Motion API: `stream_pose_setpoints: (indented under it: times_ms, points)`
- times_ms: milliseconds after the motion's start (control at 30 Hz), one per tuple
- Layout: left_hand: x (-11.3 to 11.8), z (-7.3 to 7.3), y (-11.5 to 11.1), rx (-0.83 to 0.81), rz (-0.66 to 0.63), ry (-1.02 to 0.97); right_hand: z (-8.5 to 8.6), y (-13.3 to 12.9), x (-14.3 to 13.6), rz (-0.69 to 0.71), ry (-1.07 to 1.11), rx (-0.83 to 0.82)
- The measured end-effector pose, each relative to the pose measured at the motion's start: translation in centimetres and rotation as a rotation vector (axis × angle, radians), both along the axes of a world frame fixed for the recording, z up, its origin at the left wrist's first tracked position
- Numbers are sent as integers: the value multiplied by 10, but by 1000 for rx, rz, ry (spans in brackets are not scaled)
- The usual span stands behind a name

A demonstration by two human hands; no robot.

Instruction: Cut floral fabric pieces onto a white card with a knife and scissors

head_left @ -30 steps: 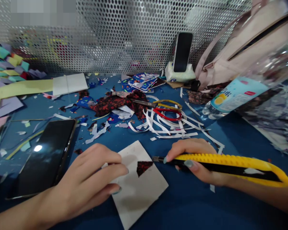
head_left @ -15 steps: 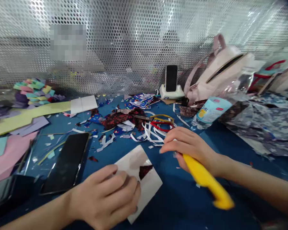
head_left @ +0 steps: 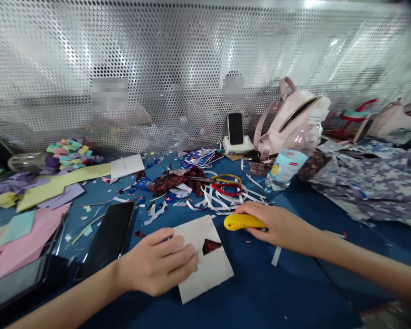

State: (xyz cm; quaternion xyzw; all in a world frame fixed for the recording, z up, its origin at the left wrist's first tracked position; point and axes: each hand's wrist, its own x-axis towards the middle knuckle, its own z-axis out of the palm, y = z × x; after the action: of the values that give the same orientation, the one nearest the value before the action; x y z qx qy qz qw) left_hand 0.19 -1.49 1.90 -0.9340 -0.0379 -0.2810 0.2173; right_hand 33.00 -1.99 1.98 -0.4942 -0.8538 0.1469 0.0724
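White card (head_left: pixel 208 274) lies at lower centre of the frame, under the fingers of the left hand (head_left: pixel 157 262); these are bent and close together over its left part, and whether they pinch anything cannot be told. On the card's right half sits a dark red-black patch (head_left: pixel 211 246). Right of centre, the fingers of the right hand (head_left: pixel 276 226) are closed around a yellow cutter (head_left: pixel 243 222), apart from the card. Beyond, mid-frame on the bench (head_left: pixel 267 288), are white strips (head_left: pixel 219 203) and scissors (head_left: pixel 233 188); a black phone (head_left: pixel 108 237) lies lower left.
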Motion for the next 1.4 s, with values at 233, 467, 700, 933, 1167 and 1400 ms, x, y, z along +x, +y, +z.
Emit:
stream_pose_setpoints:
  times_ms: [233,467,700,933,1167,1400]
  points:
    - [-1,0,15,-121,-70,-22,20,11,-10,18,-110,124]
    - [-9,-6,17,-291,-51,-66,17,18,-46,311,60,94]
    - [-14,-9,12,-544,108,-150,9,24,-62,406,-20,126]
    - [-7,-5,5,-901,147,-275,12,23,-61,430,-31,150]
    - [11,-6,11,-1263,134,-497,9,23,-64,470,-49,156]
    - [6,5,19,-1239,201,-508,20,24,-63,446,-71,178]
